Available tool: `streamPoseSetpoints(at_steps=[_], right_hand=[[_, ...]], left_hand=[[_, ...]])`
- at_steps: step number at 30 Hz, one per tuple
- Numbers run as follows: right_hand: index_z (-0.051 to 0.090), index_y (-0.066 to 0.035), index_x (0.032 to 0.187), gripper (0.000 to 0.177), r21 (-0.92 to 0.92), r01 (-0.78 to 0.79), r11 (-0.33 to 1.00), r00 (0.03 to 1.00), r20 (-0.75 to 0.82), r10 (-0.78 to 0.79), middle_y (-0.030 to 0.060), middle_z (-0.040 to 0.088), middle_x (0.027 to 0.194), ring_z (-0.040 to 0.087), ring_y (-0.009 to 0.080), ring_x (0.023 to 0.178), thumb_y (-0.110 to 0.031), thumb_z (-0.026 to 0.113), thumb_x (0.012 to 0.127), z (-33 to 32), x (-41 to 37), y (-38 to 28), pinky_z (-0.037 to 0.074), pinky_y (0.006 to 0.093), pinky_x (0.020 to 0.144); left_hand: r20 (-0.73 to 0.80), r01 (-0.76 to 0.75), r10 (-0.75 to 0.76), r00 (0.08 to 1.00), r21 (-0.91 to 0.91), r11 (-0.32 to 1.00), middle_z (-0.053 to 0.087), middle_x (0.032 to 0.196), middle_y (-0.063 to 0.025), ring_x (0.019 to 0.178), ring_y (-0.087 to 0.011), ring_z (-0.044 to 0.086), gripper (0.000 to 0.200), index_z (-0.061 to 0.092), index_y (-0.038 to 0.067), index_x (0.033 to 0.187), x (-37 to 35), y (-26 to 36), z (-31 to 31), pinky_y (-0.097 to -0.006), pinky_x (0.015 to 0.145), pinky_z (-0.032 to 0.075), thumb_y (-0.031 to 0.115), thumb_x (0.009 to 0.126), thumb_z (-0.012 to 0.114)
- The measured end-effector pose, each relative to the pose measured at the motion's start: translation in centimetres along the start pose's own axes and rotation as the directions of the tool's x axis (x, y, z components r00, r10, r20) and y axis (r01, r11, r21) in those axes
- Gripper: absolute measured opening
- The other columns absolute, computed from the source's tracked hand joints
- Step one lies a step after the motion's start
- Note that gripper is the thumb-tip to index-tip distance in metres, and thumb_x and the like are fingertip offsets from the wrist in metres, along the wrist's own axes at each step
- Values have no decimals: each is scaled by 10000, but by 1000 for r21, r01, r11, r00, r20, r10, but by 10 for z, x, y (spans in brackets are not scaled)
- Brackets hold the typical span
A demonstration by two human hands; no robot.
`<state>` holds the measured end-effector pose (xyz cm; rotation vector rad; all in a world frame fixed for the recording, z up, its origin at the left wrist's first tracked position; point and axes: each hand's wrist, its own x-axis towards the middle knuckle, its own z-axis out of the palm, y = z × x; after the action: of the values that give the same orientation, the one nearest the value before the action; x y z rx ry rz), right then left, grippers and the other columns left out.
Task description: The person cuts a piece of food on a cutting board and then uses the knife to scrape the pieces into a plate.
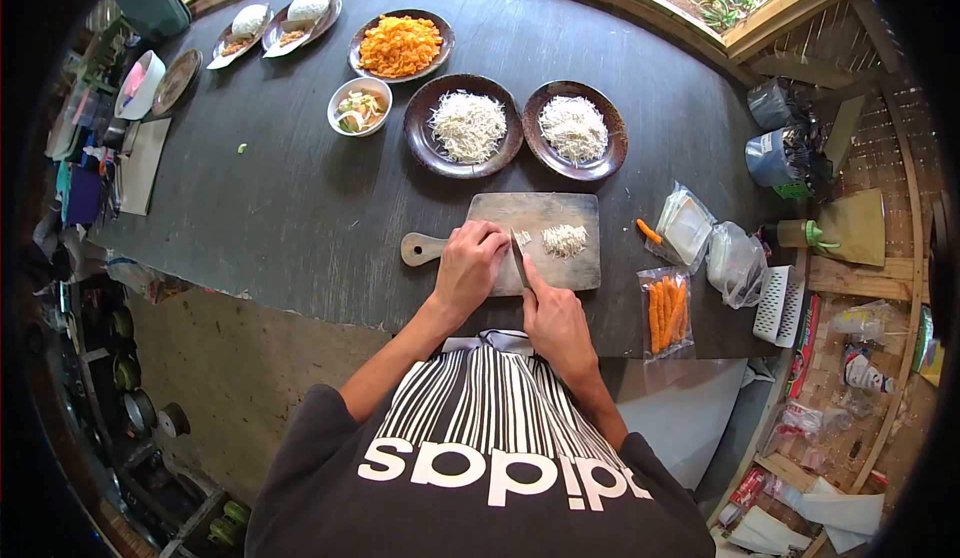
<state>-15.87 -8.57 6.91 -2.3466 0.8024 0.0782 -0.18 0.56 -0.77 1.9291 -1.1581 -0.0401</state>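
My right hand (555, 318) grips a knife (519, 258) whose blade points away from me over the wooden cutting board (485, 210). Close to the blade, on its left, my left hand (468, 266) rests on the board with its fingers bent and drawn together; what they hold is hidden beneath them. A few pale bits (523, 238) lie by the blade and fingertips. To the right of the knife sits a small heap of finely cut whitish strips (565, 241). Beyond the board, two dark plates (417, 143) (615, 148) carry larger heaps of similar pale shreds.
A plate of orange pieces (400, 46) and a small bowl of mixed cut food (360, 108) stand farther back. Two dishes with white mounds (308, 6) are at far left. Bagged carrots (668, 313), plastic packs (688, 226) and a white perforated basket (778, 305) line the right edge.
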Motion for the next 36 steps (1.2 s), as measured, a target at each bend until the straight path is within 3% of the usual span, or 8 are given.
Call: streamPoseSetpoints(at_steps=[25, 36], right_hand=[[543, -80, 1583, 563, -87, 18, 996, 1000, -8, -19, 329, 719, 848, 728, 526, 795, -118, 586, 1022, 9, 7, 2, 563, 635, 777], [564, -73, 1563, 534, -29, 14, 999, 1000, -22, -15, 330, 703, 836, 717, 523, 797, -138, 595, 1034, 7, 8, 1, 546, 627, 770]], left_hand=[[2, 0, 0, 1000, -4, 1000, 729, 1052, -90, 1028, -317, 688, 141, 785, 35, 1014, 0, 1, -2, -449, 898, 537, 69, 880, 812], [14, -7, 7, 1000, -15, 1000, 728, 1063, -100, 1041, -321, 691, 138, 779, 29, 1024, 0, 0, -4, -451, 915, 542, 66, 892, 798]])
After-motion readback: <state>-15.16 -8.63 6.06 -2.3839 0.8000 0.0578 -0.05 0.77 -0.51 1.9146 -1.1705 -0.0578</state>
